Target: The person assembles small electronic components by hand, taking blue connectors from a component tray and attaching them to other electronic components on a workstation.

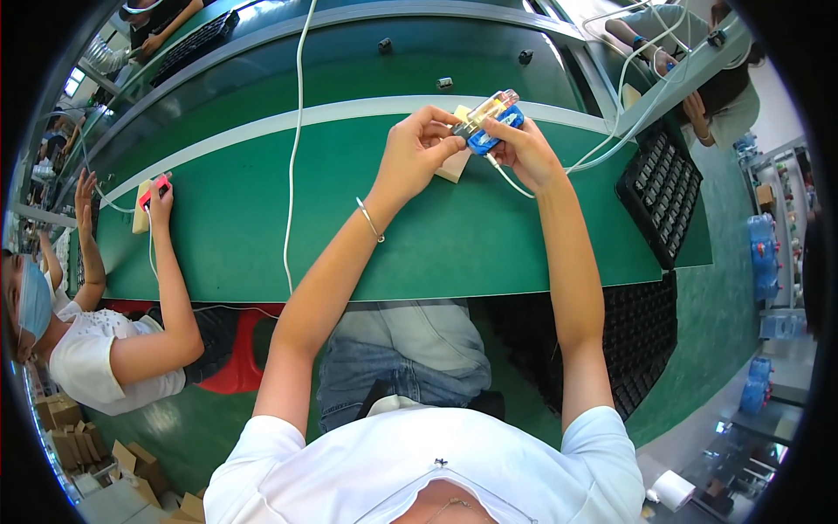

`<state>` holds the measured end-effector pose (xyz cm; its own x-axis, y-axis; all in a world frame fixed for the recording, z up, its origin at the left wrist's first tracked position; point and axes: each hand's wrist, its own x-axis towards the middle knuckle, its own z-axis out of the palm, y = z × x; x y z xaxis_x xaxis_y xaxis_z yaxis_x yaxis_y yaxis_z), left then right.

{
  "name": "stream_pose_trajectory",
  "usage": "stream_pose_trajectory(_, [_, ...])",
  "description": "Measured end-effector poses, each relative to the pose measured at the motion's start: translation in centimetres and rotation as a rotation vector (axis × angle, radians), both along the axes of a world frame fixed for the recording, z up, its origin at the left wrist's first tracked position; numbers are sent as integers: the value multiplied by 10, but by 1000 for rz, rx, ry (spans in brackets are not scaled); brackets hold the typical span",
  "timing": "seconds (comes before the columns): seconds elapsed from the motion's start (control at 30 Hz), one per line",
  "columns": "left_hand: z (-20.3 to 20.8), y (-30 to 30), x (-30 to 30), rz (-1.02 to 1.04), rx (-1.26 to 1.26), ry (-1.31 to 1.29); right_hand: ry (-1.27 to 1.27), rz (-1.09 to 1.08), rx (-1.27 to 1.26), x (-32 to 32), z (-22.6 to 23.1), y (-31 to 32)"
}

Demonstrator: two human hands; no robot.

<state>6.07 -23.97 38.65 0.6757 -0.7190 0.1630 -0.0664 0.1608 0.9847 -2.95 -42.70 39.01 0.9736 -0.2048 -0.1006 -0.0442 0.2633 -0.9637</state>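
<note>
Above the far half of the green bench, both my hands are together at a small blue device (483,140) with a clear and yellowish top. My right hand (527,155) is closed around its right side, thumb on the blue body. A white cable (506,175) runs from its lower end past my right wrist. At its left end my left hand (417,147) pinches a small dark piece (460,130); whether that piece is joined to the device I cannot tell. Beneath them lies a cream-coloured block (453,168), partly hidden by my left fingers and the device.
Small dark components (444,84) lie beyond the bench's pale strip. A long white cable (295,175) crosses the bench at left. To the right is a black gridded tray (665,188). A masked co-worker (113,349) at left holds a red device (154,194); another person stands at far right.
</note>
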Motion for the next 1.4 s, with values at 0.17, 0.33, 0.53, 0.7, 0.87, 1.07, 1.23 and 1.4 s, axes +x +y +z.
stream_pose_trajectory(0.17, [-1, -1, 3, -36, -107, 168, -5, -13, 11, -5, 8, 9])
stream_pose_trajectory(0.33, [4, -1, -3, 15, -56, 73, 45, -18, -46, -6, 7, 6])
stream_pose_trajectory(0.53, [6, 4, -1, 11, 1, 34, 49, 44, 55, -6, 1, 10])
stream_pose_trajectory(0.7, [3, 4, 6, -73, -58, 194, 42, 45, 166, 0, -6, 8])
stream_pose_trajectory(0.87, [4, -4, 8, 317, -197, -108, -14, -226, -373, -5, 11, 4])
stream_pose_trajectory(1.07, [52, -72, -83, 120, -271, -627, -613, -461, -427, 6, -51, 6])
stream_pose_trajectory(1.23, [51, -194, -153, -380, -119, -789, -180, -574, -1198, -5, -3, 33])
stream_pose_trajectory(1.4, [6, -295, -145, -280, 305, -1189, -210, -550, -1127, 8, -13, 45])
